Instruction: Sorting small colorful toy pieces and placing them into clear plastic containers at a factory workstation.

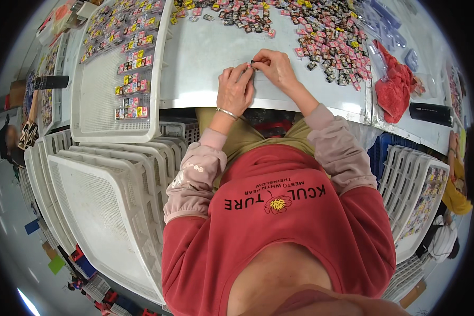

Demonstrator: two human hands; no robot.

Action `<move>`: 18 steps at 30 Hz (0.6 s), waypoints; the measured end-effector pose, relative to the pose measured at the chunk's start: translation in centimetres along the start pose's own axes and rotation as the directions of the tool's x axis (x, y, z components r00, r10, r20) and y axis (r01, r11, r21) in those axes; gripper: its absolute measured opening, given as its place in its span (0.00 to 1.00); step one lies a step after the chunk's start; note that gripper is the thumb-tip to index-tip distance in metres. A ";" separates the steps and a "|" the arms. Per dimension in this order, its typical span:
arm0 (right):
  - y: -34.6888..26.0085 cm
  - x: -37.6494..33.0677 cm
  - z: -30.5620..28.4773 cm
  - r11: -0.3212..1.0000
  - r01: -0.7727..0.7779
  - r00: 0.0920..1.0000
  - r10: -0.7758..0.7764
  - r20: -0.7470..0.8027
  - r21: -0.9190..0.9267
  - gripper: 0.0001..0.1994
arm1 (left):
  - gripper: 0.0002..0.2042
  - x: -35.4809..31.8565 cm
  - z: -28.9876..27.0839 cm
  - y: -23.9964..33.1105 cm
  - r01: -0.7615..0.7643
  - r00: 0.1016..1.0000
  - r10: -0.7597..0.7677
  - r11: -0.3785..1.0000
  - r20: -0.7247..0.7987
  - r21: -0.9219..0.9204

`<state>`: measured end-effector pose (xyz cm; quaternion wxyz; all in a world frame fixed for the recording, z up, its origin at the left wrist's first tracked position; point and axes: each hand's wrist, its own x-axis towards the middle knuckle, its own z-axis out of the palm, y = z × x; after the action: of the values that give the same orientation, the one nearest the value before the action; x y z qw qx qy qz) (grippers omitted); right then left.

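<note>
At the near part of the wht table, just in from the front edge, a sm. block, pink & dark, is held at the fingertips. It is pinched by L hand, fingers drawn narrow, back of hand turned up; R hand is likewise closed to a narrow pinch, thumb & index met at the block's far side. Whether one pc. or two is gripped can't be told; mostly covered by fingers. A bracelet is worn on L wrist; both forearms are covered by pale pink sleeves.

Beyond & to R of hands, a loose pile of sim. blocks (pink, blk, some yellow) is spread on the table. To L, a wht tray is set down, partly filled w/ clustered rows of blocks. Far R: a red cloth is left crumpled, w/ a blk cylinder laid near it & clear plastic pcs. scattered beyond. Below table ht., empty-looking wht trays are stacked on edge at L; more trays are stacked at R.
</note>
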<state>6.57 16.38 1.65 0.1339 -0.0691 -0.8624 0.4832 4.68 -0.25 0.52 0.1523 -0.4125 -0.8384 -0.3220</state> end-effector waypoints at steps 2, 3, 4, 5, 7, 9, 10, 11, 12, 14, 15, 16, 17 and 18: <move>-0.2 -0.3 0.0 1.000 -0.006 1.000 0.006 0.001 0.029 0.05 | 0.17 0.0 0.0 -0.1 0.004 1.000 -0.004 1.000 -0.011 -0.013; -0.1 -0.4 -0.1 0.999 0.011 1.000 -0.012 0.015 0.042 0.04 | 0.18 0.1 -0.1 -0.1 0.004 1.000 -0.004 1.000 -0.018 -0.027; 0.0 -0.5 -0.1 0.998 0.029 0.999 -0.031 0.029 0.056 0.04 | 0.18 0.1 -0.1 0.1 -0.001 1.000 0.000 1.000 -0.019 -0.028; 0.2 -0.4 -0.1 0.998 0.031 0.999 -0.032 0.024 0.055 0.04 | 0.19 0.1 -0.2 0.2 0.019 1.000 -0.019 0.998 -0.016 -0.054; 0.5 -0.3 -0.1 0.995 0.094 0.995 -0.093 0.033 -0.019 0.03 | 0.20 0.2 -0.3 0.4 0.031 0.999 -0.032 0.996 -0.013 -0.080; 0.7 -0.1 -0.1 0.985 0.130 0.991 -0.125 0.043 -0.112 0.03 | 0.21 0.4 -0.2 0.5 0.004 1.000 -0.004 1.000 0.009 -0.017; 0.7 -0.1 -0.1 0.966 0.163 0.986 -0.153 0.062 -0.203 0.04 | 0.20 0.4 -0.2 0.5 0.006 1.000 -0.006 1.000 0.013 -0.012; 0.7 -0.2 0.0 0.965 0.165 0.986 -0.156 0.057 -0.204 0.04 | 0.20 0.4 -0.2 0.5 0.001 1.000 -0.001 1.000 0.010 -0.011; 0.7 -0.6 0.0 0.961 0.167 0.985 -0.152 0.084 -0.221 0.04 | 0.20 0.4 -0.2 0.5 -0.005 1.000 0.005 1.000 0.023 0.011; 1.2 -0.6 -0.2 0.956 0.171 0.983 -0.149 0.106 -0.240 0.05 | 0.20 0.5 -0.2 0.6 -0.016 0.999 0.015 0.999 0.033 0.040; 1.5 -0.5 -0.5 0.964 0.205 0.974 -0.184 0.129 -0.170 0.05 | 0.20 0.5 -0.3 0.7 -0.018 0.999 0.017 0.999 0.030 0.041; 1.8 -0.4 -1.0 0.966 0.237 0.964 -0.221 0.151 -0.100 0.06 | 0.19 0.5 -0.4 0.8 -0.018 0.999 0.015 0.998 0.042 0.060; 2.3 0.4 -1.8 0.966 0.240 0.963 -0.224 0.151 -0.100 0.06 | 0.19 0.5 -0.5 0.8 -0.016 0.998 0.012 0.997 0.054 0.080; 2.1 2.0 -3.4 0.992 0.095 0.983 -0.080 0.164 -0.087 0.07 | 0.19 0.5 -0.6 0.8 -0.015 0.999 0.011 0.997 0.051 0.082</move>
<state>5.62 20.76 1.90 0.0818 0.0018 -0.8946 0.4394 4.99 0.04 1.53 0.1500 -0.4192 -0.8519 -0.2759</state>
